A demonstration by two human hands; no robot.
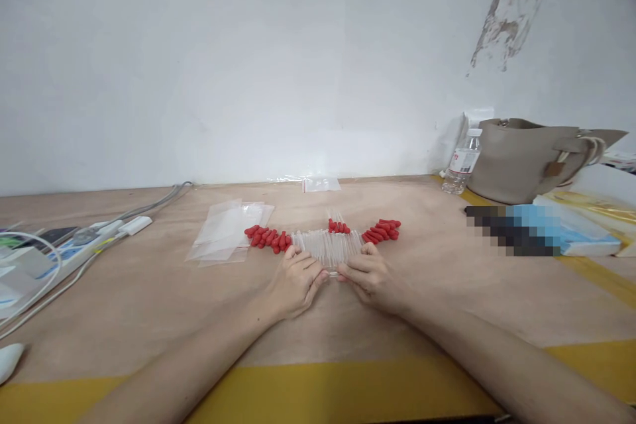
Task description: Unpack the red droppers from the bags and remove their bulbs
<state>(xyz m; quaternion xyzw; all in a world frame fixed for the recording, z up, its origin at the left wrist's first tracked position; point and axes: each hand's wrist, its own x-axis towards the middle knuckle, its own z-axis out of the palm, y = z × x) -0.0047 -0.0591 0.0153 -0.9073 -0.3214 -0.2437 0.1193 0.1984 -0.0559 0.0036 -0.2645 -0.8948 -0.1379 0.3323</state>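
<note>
A row of thin clear tubes [325,248], which look like dropper pipettes, lies side by side on the table between my hands. My left hand [301,278] and my right hand [368,276] face each other at the near edge of this row, fingers curled and thumbs pressed in. Between their fingertips runs a thin clear tube [333,273], pinched from both sides. Red rubber bulbs lie in a left group [267,238], a right group [382,232] and a small middle group [338,227] beyond the row, with clear tubes pointing away behind it.
Clear plastic bags [218,232] are stacked at left, and a small zip bag [321,184] lies near the wall. A power strip [74,255] with cables occupies the far left. A water bottle [463,162], a grey bag [521,159] and a blue packet [586,232] stand at right.
</note>
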